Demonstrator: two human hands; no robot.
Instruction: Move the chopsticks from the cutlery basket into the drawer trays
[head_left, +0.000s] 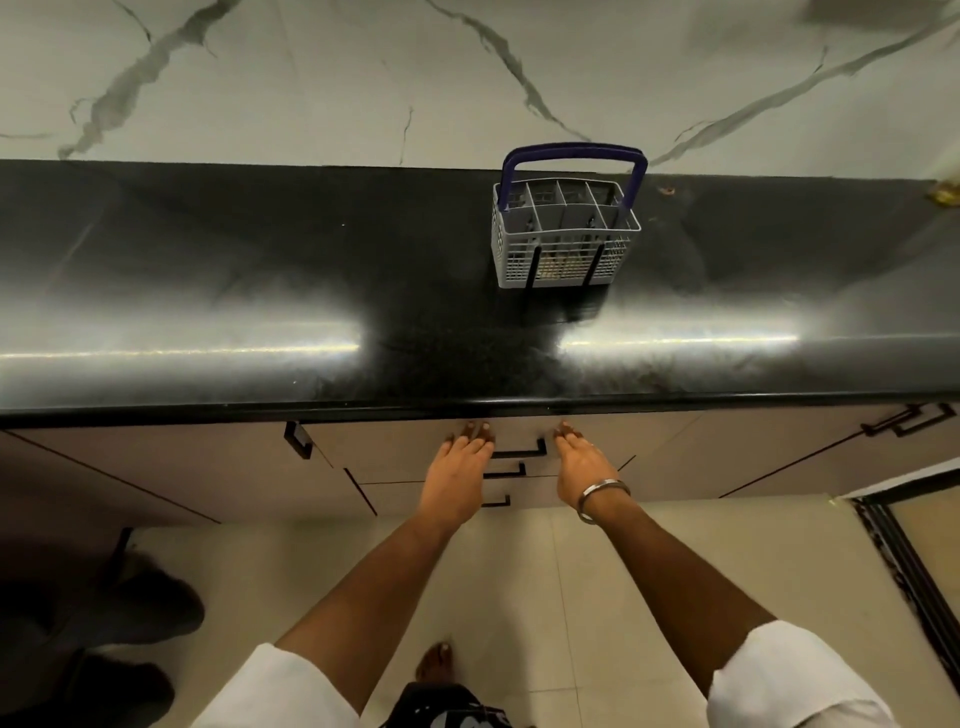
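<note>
Grey plastic cutlery basket (565, 236) with a dark blue handle (574, 154) raised upright; stands on the black polished countertop (260, 270), towards the back and close to the marble-patterned wall (311, 78). Divided into compartments. Pale, straw-coloured chopsticks (562, 266) show only dimly through the mesh of the front wall, in the middle compartment; we cannot count them.

Below the counter edge: top drawer (405, 452), beige front, closed, with a black bar handle (519, 451). Two further black handles stacked beneath it, each on its own drawer front.

Our left hand (460, 475): flat, fingers together and extended, palm down, tips at the top drawer front just left of the handle; it holds nothing. Our right hand (584, 465): likewise flat and empty, fingers extended, just right of the handle. Whether either hand touches the drawer front, we cannot tell. Metal bangle (602, 500) on the right wrist. White sleeves on both forearms.

Pale tiled floor (597, 597) underfoot.
</note>
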